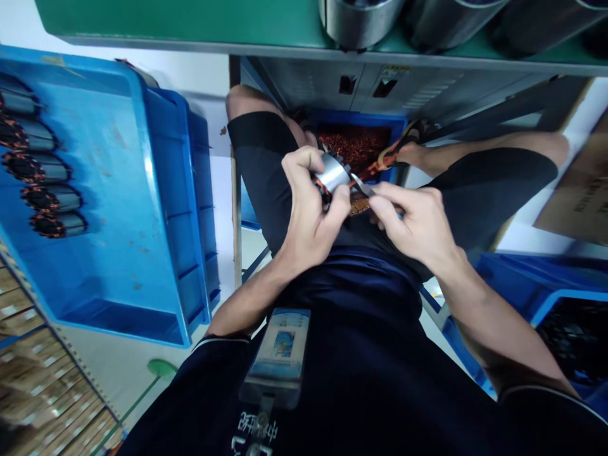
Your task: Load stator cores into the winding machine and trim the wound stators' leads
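Observation:
My left hand [311, 202] is closed around a motor stator [331, 174], a shiny metal ring with copper windings at its ends. The fingers press on its outer wall, with the thumb at the near side. In my right hand [411, 218] is a small tool with a thin metal blade [361, 185]. Its tip is close to the stator's right end; whether it touches, I cannot tell. My fingers hide most of its handle. Beyond both hands, on the floor, a blue bin holds copper wire scraps [354, 144].
At the left, a blue crate [109, 190] holds several stators [59, 225] in a row. More metal cylinders [361, 22] stand on the green bench [190, 22] ahead. Another blue crate [498, 278] with dark contents and a cardboard box [577, 190] are at the right.

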`<state>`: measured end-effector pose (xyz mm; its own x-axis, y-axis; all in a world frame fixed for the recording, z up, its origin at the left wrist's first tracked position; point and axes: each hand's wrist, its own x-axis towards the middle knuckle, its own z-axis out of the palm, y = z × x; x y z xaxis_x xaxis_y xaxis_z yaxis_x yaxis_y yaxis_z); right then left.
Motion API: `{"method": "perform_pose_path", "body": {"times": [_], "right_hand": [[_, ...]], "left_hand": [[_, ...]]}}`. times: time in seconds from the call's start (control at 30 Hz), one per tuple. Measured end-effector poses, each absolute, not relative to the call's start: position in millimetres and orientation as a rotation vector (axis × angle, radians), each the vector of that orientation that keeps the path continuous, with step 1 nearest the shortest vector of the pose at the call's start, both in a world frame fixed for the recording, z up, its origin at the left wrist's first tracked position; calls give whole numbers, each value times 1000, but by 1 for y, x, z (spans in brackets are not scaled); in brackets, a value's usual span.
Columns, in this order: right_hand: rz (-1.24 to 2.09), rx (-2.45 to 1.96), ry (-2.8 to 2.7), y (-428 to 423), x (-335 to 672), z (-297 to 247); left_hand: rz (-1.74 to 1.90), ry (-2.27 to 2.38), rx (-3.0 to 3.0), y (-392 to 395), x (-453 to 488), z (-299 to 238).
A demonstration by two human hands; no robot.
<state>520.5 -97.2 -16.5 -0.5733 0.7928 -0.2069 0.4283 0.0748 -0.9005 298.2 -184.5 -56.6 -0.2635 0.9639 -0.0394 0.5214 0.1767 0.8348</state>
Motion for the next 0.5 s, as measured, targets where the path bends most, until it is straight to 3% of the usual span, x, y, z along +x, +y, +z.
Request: {"method": "perform_pose_path", "body": {"times": [0.13, 0.23, 0.33, 0.5], "right_hand": [[1711, -1303, -1973, -63, 506, -110], [1944, -1379, -1816, -45, 494, -170], [2120, -1425, -1680, -36, 485, -198], [2212, -1484, -1587, -26, 476, -197]], "left_hand": [[957, 1903, 1311, -147, 292, -168], [853, 1992, 1127, -121, 294, -222], [815, 2037, 1051, -109, 296, -246], [786, 2063, 1141, -111, 294, -251]]}}
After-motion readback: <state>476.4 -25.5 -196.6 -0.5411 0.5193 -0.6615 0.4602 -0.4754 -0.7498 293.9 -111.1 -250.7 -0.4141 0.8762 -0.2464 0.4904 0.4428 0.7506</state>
